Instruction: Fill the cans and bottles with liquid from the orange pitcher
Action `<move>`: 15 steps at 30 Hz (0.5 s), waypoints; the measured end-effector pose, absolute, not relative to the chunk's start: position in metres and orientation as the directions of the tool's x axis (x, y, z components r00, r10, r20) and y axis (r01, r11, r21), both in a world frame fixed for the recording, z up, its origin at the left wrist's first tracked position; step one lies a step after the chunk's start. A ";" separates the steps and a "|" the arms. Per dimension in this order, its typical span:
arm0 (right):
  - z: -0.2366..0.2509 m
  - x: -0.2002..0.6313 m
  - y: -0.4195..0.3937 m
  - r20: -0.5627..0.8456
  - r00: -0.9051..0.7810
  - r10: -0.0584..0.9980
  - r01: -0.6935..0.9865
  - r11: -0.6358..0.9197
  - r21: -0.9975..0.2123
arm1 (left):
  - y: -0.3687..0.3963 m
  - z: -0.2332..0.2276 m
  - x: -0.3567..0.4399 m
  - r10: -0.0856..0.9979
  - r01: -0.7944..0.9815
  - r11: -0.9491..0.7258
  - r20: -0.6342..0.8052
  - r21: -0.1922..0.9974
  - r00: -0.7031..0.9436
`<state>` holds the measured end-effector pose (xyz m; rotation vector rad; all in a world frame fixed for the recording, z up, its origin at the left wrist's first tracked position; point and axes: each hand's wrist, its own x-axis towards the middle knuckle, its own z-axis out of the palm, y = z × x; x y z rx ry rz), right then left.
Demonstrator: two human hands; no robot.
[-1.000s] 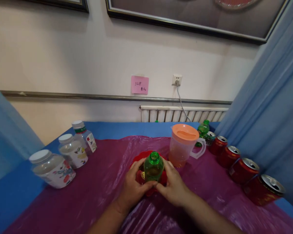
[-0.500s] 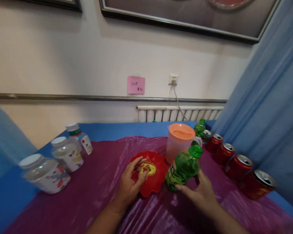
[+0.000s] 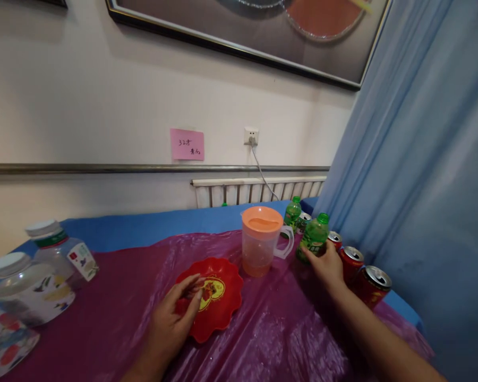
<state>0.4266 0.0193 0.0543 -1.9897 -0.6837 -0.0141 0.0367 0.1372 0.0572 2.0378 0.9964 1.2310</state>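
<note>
Right hand point(image 3: 325, 267) hides the green bottle's point(image 3: 314, 236) base beside cans point(image 3: 352, 262).

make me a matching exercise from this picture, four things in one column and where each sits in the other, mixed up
Things:
1. green bottle
2. red scalloped dish
3. jug with orange lid
4. pink note

Places:
a. on the wall
b. under the left hand
c. at the right hand, beside the red cans
d. between dish and bottle

Pairs: 1-c, 2-b, 3-d, 4-a
</note>
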 end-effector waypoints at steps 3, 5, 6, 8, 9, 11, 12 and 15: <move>0.050 0.439 0.048 0.244 0.851 0.465 0.464 -0.446 -0.765 | 0.140 0.058 0.033 0.820 0.344 -0.572 0.502 0.745 0.276; 0.049 0.443 0.063 0.214 0.853 0.477 0.463 -0.498 -0.733 | 0.140 0.057 0.033 0.820 0.344 -0.572 0.504 0.745 0.271; 0.048 0.445 0.068 0.202 0.853 0.481 0.462 -0.519 -0.719 | 0.140 0.057 0.033 0.819 0.336 -0.573 0.504 0.748 0.275; 0.047 0.447 0.077 0.180 0.857 0.482 0.457 -0.554 -0.696 | 0.140 0.056 0.033 0.814 0.318 -0.577 0.503 0.752 0.289; 0.047 0.448 0.080 0.171 0.860 0.481 0.454 -0.566 -0.688 | 0.140 0.056 0.033 0.812 0.314 -0.581 0.505 0.751 0.294; 0.045 0.448 0.082 0.158 0.865 0.476 0.445 -0.584 -0.679 | 0.140 0.055 0.032 0.808 0.319 -0.587 0.510 0.744 0.296; 0.044 0.448 0.083 0.153 0.869 0.471 0.439 -0.589 -0.678 | 0.140 0.055 0.032 0.807 0.324 -0.589 0.513 0.740 0.294; 0.041 0.447 0.082 0.153 0.877 0.455 0.425 -0.585 -0.691 | 0.140 0.056 0.032 0.799 0.323 -0.600 0.527 0.732 0.290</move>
